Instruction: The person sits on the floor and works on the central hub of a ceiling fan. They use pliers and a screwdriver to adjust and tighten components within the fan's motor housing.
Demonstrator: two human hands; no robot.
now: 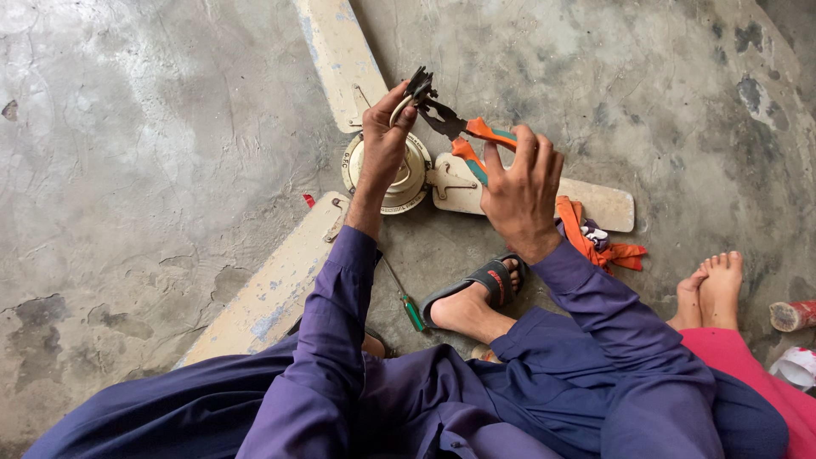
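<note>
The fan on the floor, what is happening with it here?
A person sits on the concrete floor over a ceiling fan with three blades. The right hand holds orange-handled pliers, whose tip meets a small dark part with a pale wire pinched in the left hand, just above the fan's hub. A green-handled screwdriver lies by the sandalled foot, an orange rag beside the fan. Another person's bare feet show at the right.

Your pliers [476, 136] have orange handles with teal inlay and dark metal tips. The ceiling fan [399, 174] is cream, its paint chipped bluish. Your sleeves are purple, the rag [595, 238] orange, the screwdriver [413, 313] handle green, the floor [153, 153] mottled grey.
</note>
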